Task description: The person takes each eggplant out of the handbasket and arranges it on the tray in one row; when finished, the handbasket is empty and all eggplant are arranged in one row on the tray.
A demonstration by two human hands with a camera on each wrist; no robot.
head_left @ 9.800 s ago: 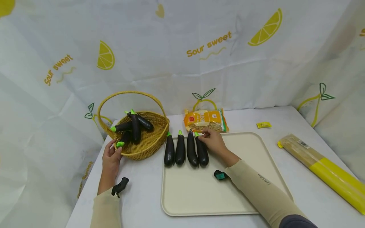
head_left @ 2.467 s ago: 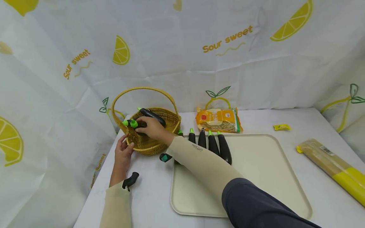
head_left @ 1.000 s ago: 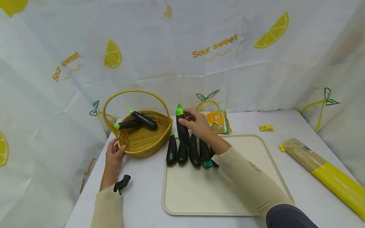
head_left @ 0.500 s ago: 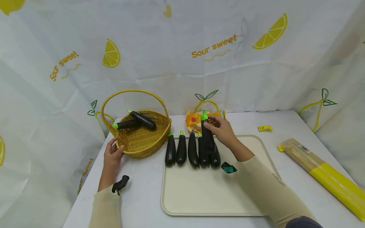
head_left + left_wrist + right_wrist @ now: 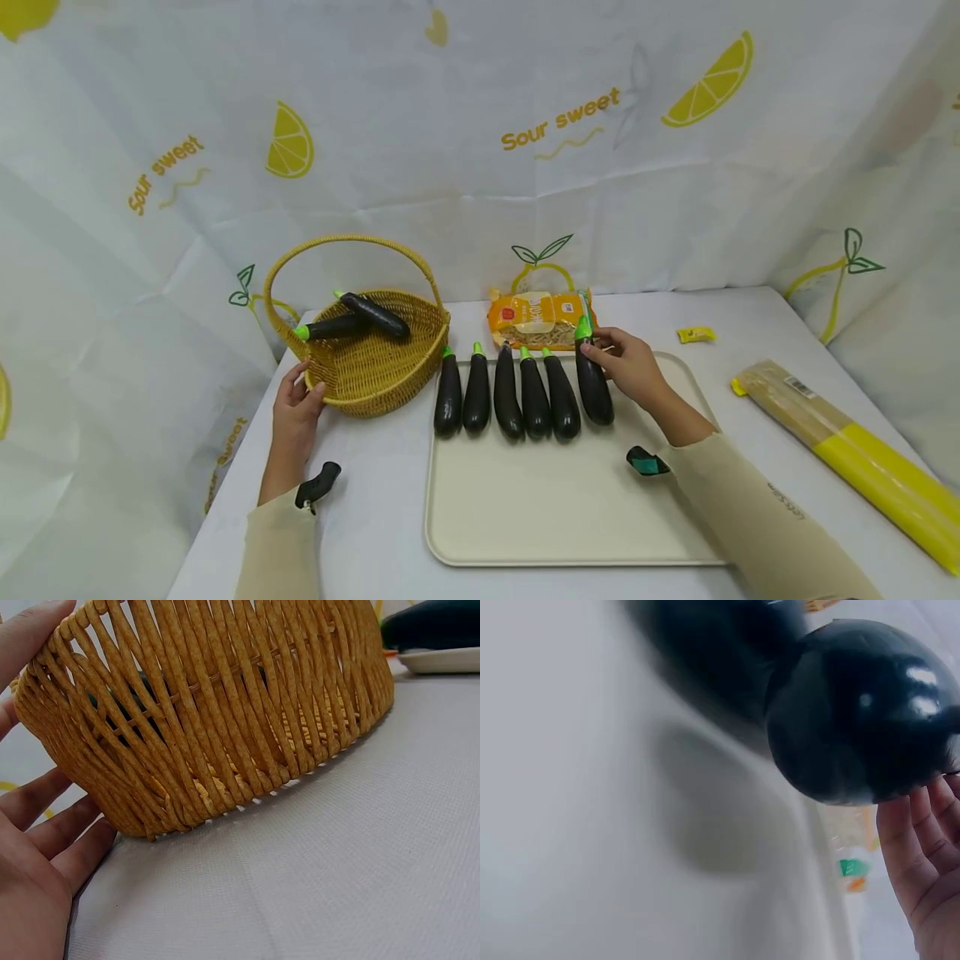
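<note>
My right hand (image 5: 630, 367) pinches an eggplant (image 5: 594, 385) near its green stem, over the back of the beige tray (image 5: 570, 517). In the right wrist view the round end of this eggplant (image 5: 855, 712) fills the upper right, with my fingers behind it. Left of it, several eggplants (image 5: 506, 396) lie side by side across the tray's back left edge, stems pointing back. My left hand (image 5: 296, 417) grips the rim of the wicker basket (image 5: 382, 392); the left wrist view shows its fingers along the basket wall (image 5: 225, 712). Two eggplants (image 5: 377, 317) lie inside the basket.
An orange bag of dry food (image 5: 542, 321) stands behind the tray. To the right are a small yellow packet (image 5: 696, 334) and a long yellow package (image 5: 847, 454). A white printed cloth (image 5: 465, 150) hangs behind the table.
The right hand has carried an eggplant from the basket rightward across the row to its right end, and lowered it. Over the longer span the row has gained an eggplant. The left hand stays at the basket.
</note>
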